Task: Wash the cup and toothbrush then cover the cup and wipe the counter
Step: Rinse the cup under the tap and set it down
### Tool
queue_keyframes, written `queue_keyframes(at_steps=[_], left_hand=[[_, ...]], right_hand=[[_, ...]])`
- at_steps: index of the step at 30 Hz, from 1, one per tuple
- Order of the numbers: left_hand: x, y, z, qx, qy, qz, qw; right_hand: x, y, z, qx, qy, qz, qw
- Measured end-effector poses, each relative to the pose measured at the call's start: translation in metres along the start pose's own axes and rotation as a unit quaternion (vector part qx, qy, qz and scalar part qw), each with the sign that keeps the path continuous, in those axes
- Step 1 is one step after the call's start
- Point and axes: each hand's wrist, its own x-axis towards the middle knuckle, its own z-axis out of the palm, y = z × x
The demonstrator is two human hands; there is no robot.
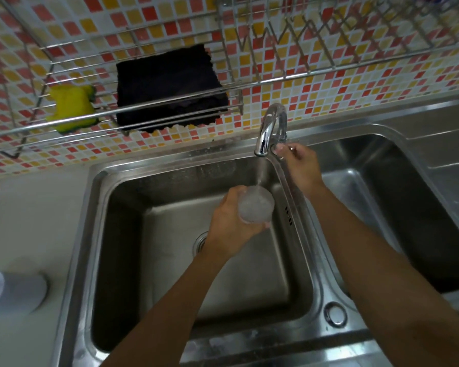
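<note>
left hand (229, 225): grip closed around a clear cup (256, 205), held upright over the left basin of the steel sink (96, 234). water from the tap (269, 128) is received in the cup; frothy water is seen inside. right hand (298, 165): fingers pinched at the tap's base, what is gripped cannot be told. both forearms are stretched forward. a dark cloth (170, 88) and yellow sponge (72, 108) are kept on the wire rack (329, 67). a blurred white container (13, 292) lies on the counter (24, 207).

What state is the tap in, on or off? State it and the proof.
On. A stream of water falls from the faucet spout into the clear cup in the left hand; the right hand is at the handle.
</note>
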Motion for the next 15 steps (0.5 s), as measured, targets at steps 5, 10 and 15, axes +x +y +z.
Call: queue_keyframes(at_steps=[5, 10, 15], left_hand=[[0.007, 0.009, 0.002, -0.002, -0.013, 0.016, 1.000], [0.026, 0.019, -0.003, 0.000, -0.003, 0.040, 0.999], [0.034, 0.023, -0.011, -0.024, 0.031, 0.058, 0.998]], right_hand=[[0.001, -0.002, 0.000, -0.022, -0.014, 0.003, 1.000], [0.002, -0.002, 0.000, -0.003, -0.024, 0.012, 1.000], [-0.002, -0.006, 0.001, 0.020, -0.024, 0.031, 0.999]])
